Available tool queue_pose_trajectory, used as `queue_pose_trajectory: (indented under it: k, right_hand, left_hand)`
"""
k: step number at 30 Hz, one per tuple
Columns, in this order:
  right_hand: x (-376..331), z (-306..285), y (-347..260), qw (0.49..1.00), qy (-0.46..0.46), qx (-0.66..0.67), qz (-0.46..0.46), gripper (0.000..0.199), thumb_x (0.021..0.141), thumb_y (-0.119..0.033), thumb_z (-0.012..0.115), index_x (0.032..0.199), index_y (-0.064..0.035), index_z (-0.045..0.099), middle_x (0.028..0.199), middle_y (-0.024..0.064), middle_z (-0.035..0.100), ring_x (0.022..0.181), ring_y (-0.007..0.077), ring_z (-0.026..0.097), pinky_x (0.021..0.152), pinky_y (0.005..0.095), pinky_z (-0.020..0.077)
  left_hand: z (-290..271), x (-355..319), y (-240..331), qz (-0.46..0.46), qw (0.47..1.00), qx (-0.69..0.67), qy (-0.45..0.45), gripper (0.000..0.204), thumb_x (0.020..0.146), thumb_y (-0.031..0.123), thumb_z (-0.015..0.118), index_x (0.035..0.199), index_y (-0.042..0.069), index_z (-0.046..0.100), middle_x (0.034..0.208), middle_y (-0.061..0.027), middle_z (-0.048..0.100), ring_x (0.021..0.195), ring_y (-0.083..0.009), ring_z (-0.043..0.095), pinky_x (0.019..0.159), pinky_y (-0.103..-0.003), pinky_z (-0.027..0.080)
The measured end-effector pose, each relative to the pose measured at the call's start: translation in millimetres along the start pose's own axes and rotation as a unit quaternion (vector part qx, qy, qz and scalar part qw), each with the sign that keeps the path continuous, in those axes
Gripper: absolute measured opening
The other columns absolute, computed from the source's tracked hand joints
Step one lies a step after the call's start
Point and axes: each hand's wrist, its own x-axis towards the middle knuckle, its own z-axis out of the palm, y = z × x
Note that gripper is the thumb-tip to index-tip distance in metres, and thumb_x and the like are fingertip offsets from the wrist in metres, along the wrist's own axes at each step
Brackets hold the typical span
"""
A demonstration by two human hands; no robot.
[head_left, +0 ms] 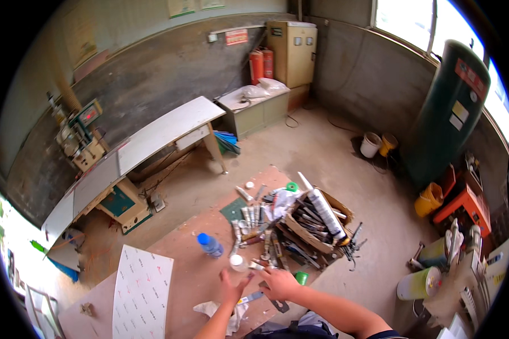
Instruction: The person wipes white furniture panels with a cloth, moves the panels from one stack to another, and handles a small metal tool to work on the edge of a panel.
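Observation:
My left hand is over the near part of a reddish-brown table, fingers apart, just below a small white round jar. Close beside it, my right hand has its fingers curled at the end of a small pale tube; their grip is partly hidden. A blue-capped bottle stands left of the jar. Under my hands lie a scraper with a pale blade and a crumpled white cloth. A green roll sits by my right wrist.
A cardboard box full of tools, with a sealant cartridge on top, stands at the table's right edge among several squeezed tubes. A white printed sheet lies left. Beyond are a long workbench, buckets and a dark green tank.

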Motion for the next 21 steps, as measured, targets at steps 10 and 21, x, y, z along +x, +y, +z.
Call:
queue_pose_trajectory:
  k: [10, 21]
  right_hand:
    - [-316.9, 44.9, 239.1, 0.914, -0.032, 0.206, 0.347, 0.038, 0.083, -0.033, 0.064, 0.113, -0.0094, 0.067, 0.102, 0.014, 0.071, 0.094, 0.0292, 0.068, 0.086, 0.0393, 0.0531]
    - [-376.9, -99.3, 387.3, 0.869, 0.109, 0.204, 0.437, 0.034, 0.08, -0.027, 0.069, 0.108, -0.0065, 0.068, 0.104, 0.0126, 0.07, 0.091, 0.0273, 0.068, 0.082, 0.0372, 0.0535]
  left_hand:
    - [125.7, -127.3, 212.1, 0.051, 0.958, -0.061, -0.275, 0.022, 0.08, -0.001, 0.054, 0.096, 0.002, 0.068, 0.088, -0.0111, 0.068, 0.079, -0.0204, 0.067, 0.07, -0.03, 0.053]
    - [329.7, -80.0, 413.7, 0.239, 0.826, -0.097, -0.501, 0.025, 0.081, 0.007, 0.059, 0.104, 0.001, 0.066, 0.094, -0.0127, 0.067, 0.089, -0.0307, 0.063, 0.078, -0.038, 0.051]
